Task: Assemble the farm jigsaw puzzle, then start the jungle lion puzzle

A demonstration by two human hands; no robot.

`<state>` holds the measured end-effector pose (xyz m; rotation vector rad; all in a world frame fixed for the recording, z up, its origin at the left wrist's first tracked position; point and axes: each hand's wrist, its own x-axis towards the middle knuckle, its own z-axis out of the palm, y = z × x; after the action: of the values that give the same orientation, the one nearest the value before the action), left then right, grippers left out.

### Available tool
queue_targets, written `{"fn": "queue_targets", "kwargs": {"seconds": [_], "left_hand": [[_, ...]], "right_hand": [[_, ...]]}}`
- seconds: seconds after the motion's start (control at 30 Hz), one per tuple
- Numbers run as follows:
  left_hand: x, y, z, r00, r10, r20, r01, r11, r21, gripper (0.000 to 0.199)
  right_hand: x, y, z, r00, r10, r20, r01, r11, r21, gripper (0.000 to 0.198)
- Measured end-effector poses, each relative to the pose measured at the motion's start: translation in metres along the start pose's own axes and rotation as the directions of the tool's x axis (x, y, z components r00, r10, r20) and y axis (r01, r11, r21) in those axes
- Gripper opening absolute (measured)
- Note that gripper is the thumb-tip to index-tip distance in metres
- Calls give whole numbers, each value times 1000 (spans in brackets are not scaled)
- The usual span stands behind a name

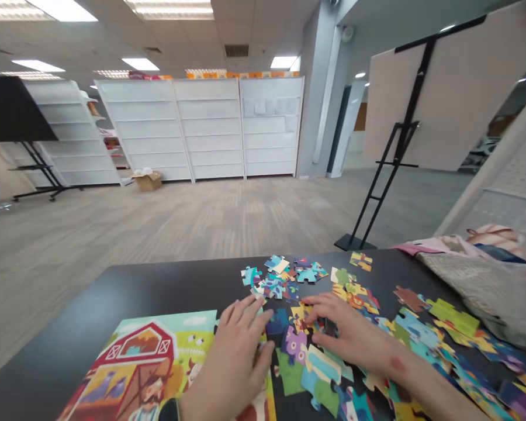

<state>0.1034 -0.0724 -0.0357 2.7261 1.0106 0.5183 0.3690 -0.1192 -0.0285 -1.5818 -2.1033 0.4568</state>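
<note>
My left hand (239, 348) rests palm down with its fingers spread, over the right part of a farm picture (146, 356) that shows a red barn and a farmer. Its fingertips reach past the picture's upper right edge, beside a dark blue puzzle piece (277, 321). My right hand (339, 324) is bent over the loose pieces, index finger and thumb apart. Close to its fingertips lies a yellow puzzle piece (297, 318); whether they touch it I cannot tell. A purple puzzle piece (295, 344) and a green puzzle piece (290, 372) lie between the hands.
Many loose puzzle pieces (274, 283) are heaped at the far edge of the black table (158, 286), and more puzzle pieces (421, 336) spread to the right. A cloth bag (464, 280) sits at the right edge. Beyond stand an easel (398, 140) and white shelves (208, 128).
</note>
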Motion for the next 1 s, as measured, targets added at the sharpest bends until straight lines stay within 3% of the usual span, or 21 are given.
{"fn": "queue_targets", "kwargs": {"seconds": [0.13,0.27,0.47,0.57,0.67,0.9,1.0], "left_hand": [[2,-14,3,999,-49,-9,49,999,24,45],[1,-14,6,1000,-19,14,19,1000,6,46],[-1,-12,5,1000,15,-18,-15,999,-33,48],[0,-12,3,1000,-24,-19,23,998,-55,48],[-1,-10,1,1000,-27,-13,26,997,-66,44],[-2,-6,2,997,55,47,-51,996,-72,33],[-3,-7,1,996,82,39,-79,994,-82,33]], "right_hand": [[0,-8,-3,1000,7,24,-8,998,60,24],[-2,-9,-3,1000,-17,-2,17,998,59,26],[-2,5,-4,989,135,-57,-132,990,56,59],[0,14,-6,963,246,-112,-239,968,77,44],[2,23,-11,938,272,-217,-245,959,142,32],[5,37,-17,893,343,-292,-300,937,180,39],[6,33,-19,879,402,-257,-316,894,318,40]]}}
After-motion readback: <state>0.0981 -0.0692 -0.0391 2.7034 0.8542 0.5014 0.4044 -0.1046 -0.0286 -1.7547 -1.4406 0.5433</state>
